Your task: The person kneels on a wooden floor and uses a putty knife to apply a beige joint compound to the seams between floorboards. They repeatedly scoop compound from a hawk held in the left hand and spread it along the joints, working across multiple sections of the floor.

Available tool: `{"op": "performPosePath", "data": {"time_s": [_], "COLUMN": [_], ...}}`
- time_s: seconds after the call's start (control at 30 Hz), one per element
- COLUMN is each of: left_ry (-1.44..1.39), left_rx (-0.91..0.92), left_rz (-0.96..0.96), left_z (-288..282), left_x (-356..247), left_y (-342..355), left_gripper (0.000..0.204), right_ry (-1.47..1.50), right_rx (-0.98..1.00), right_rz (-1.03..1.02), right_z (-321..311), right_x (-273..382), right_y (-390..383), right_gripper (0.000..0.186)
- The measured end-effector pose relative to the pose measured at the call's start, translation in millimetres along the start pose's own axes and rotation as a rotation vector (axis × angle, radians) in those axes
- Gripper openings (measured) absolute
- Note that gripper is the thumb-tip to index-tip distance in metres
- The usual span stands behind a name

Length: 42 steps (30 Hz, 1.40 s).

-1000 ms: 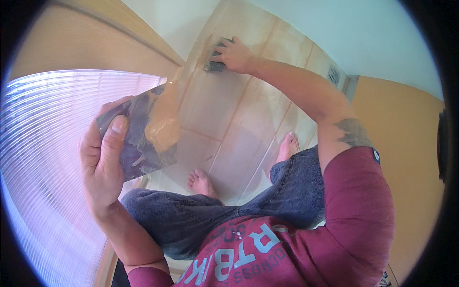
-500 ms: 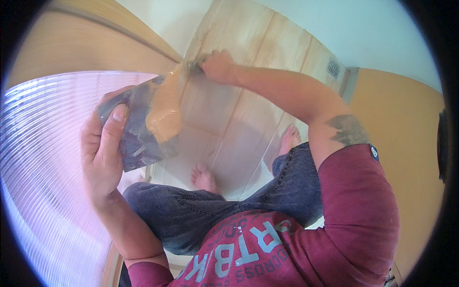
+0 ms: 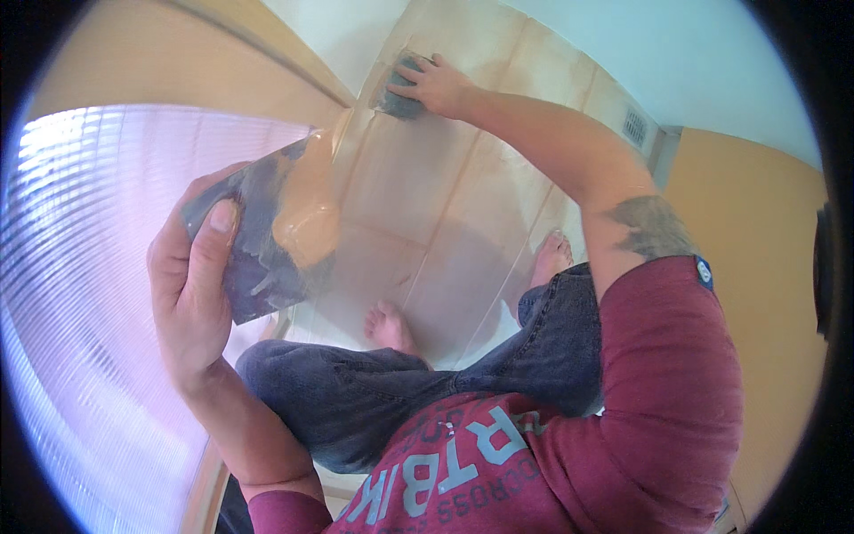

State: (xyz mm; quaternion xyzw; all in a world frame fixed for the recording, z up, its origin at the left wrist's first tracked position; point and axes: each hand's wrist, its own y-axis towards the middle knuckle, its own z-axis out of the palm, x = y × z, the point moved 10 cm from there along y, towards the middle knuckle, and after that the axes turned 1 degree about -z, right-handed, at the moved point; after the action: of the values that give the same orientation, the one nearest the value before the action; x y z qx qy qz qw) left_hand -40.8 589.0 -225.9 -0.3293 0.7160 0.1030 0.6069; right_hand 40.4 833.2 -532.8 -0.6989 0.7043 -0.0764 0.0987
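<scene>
One tan paste streak (image 3: pixel 308 227), long axis pointing forward, lies on the dark plate (image 3: pixel 252 258) thumb-clamped in the left hand (image 3: pixel 197 276), left of and nearer the body than the right hand (image 3: pixel 443 89), whose spread fingers grip a dark pad (image 3: pixel 400 107) on the floor (image 3: pixel 382 200).

From the wearer's head, the left lens of a wide fisheye pair looks steeply down and forward over the maroon shirt (image 3: pixel 667 374). The left hand (image 3: pixel 200 276) is close; the tiled floor (image 3: pixel 480 209) is farther below, its right edge slanting along the white wall (image 3: pixel 703 71) and bending toward the rim.
</scene>
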Motion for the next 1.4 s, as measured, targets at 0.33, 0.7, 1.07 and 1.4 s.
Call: {"op": "performPosePath", "data": {"time_s": [0.33, 0.7, 1.07, 1.4], "left_ry": [-0.003, -0.029, -0.068, -0.072], "left_rx": [0.005, 0.056, -0.062, 0.021], "left_rz": [0.022, 0.044, 0.004, 0.003], "left_z": [0, 6, -14, -17], "left_x": [-2, -2, 11, 10], "left_y": [4, 8, -8, -14], "left_gripper": [0.034, 0.032, 0.032, 0.039], "right_ry": [0.184, 0.278, 0.101, -0.002], "right_rx": [-0.054, 0.133, -0.075, -0.010], "right_rz": [0.510, 0.152, -0.130, -0.167], "right_z": [-18, 2, -26, 4], "right_x": [-91, 57, 65, 48], "right_y": [10, 17, -12, -21], "right_gripper": [0.033, 0.031, 0.050, 0.046]}}
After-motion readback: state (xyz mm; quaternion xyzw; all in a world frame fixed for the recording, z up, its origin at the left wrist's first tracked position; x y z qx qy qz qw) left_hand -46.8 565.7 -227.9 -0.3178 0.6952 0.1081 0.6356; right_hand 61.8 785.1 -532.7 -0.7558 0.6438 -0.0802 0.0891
